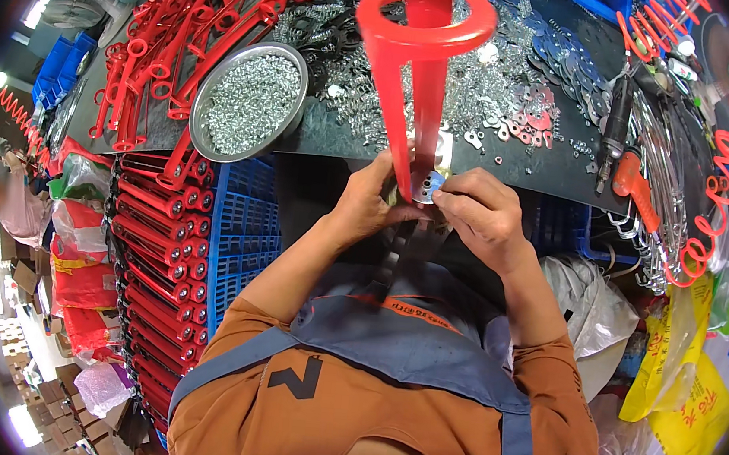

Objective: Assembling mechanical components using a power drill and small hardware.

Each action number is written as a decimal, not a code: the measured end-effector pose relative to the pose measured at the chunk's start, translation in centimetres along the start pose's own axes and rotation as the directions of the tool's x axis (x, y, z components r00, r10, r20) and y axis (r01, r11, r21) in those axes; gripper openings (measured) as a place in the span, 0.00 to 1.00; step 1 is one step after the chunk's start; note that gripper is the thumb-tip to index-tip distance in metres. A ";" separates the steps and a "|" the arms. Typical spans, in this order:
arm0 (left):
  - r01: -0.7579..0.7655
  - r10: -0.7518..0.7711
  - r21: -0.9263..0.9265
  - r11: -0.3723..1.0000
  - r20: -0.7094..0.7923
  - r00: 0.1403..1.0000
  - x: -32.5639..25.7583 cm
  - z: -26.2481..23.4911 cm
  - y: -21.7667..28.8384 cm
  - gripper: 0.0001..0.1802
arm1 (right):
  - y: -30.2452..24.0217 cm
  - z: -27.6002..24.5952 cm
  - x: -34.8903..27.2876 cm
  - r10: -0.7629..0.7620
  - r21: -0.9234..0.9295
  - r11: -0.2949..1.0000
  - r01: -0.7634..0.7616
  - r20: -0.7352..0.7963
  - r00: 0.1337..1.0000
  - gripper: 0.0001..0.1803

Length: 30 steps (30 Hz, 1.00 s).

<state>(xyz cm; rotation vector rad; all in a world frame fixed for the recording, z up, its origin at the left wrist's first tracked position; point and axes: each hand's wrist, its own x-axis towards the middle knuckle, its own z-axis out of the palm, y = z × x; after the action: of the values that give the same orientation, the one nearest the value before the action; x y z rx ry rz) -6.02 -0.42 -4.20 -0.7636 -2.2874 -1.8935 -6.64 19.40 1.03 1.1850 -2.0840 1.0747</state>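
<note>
Two bare hands meeting just near of the workbench edge [320,144]. Left hand [367,202] curled around the lower end of one red ring-topped handle [422,68], fingers closed on it. Right hand [483,212] pinching one small round metal washer [427,186] between thumb and fingertips, pressed against the handle's foot. Handle standing upright, its ring at the far end, above the bench.

On the bench, far left: one round steel bowl [250,100] full of small silvery screws, beside a heap of red handles [192,22], too many to count. Centre and right: scattered loose metal fittings [498,83], uncountable. Right edge: one orange-gripped tool [636,195] lying among wire hooks. Below the bench, left: finished red handles stacked in a blue crate [248,217]. Near right: two yellow bags [689,377].
</note>
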 end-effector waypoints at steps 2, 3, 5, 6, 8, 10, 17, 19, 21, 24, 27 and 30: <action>-0.035 0.033 -0.047 0.998 -0.048 0.998 -0.2 0.3 -0.2 0.48 | 0.0 0.1 0.3 -0.031 -0.046 0.998 0.034 0.063 0.998 0.10; -0.029 0.027 -0.029 0.999 -0.063 0.998 -0.3 0.3 -0.1 0.47 | 0.0 0.1 0.4 -0.057 -0.089 0.994 0.068 0.123 0.991 0.09; -0.023 0.023 -0.008 1.000 -0.081 0.996 -0.4 0.2 -0.2 0.46 | 0.1 -0.3 0.6 -0.110 -0.133 0.982 0.137 0.196 0.975 0.09; -0.027 0.026 -0.009 1.000 -0.077 0.997 -0.5 0.2 -0.5 0.45 | 0.1 -0.6 0.7 -0.155 -0.172 0.963 0.206 0.268 0.951 0.09; -0.033 0.032 -0.009 0.999 -0.074 0.997 -0.6 0.0 -1.4 0.43 | -0.6 -1.0 0.8 -0.135 -0.197 0.958 0.210 0.337 0.932 0.09; -0.211 0.215 0.094 0.973 -0.031 0.976 -0.5 -0.1 -2.2 0.40 | -1.4 -1.2 0.6 -0.108 -0.222 0.952 0.213 0.404 0.908 0.08; -0.346 0.346 0.107 0.932 0.019 0.938 -0.3 -0.5 -3.5 0.32 | -2.6 -0.3 -0.1 0.054 -0.258 0.966 0.018 0.269 0.961 0.09; -0.354 0.356 0.116 0.928 0.007 0.934 -0.4 -0.3 -3.3 0.32 | -2.1 0.0 -0.9 0.056 -0.254 0.967 -0.001 0.209 0.976 0.10; -0.302 0.303 0.061 0.951 -0.006 0.953 -0.4 0.0 -2.8 0.31 | -1.7 0.5 -1.4 0.056 -0.250 0.968 -0.018 0.145 0.988 0.10; -0.243 0.243 0.006 0.970 -0.030 0.970 -0.6 0.0 -1.9 0.30 | -2.2 1.0 -1.9 0.046 -0.254 0.967 -0.025 0.076 0.996 0.12; -0.241 0.241 0.002 0.970 -0.053 0.969 -0.8 0.1 -1.4 0.29 | -2.3 0.8 -2.0 0.037 -0.270 0.963 -0.012 0.090 0.995 0.13; -0.219 0.223 0.050 0.974 -0.099 0.970 -1.1 -0.1 -0.7 0.27 | -2.3 0.5 -2.3 0.049 -0.248 0.968 -0.025 0.089 0.995 0.14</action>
<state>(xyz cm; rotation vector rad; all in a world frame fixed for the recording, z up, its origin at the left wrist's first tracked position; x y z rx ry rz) -5.41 -0.94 -5.19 -0.8537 -2.0745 -1.7427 -3.49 19.40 -0.04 1.0957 -2.2443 0.7593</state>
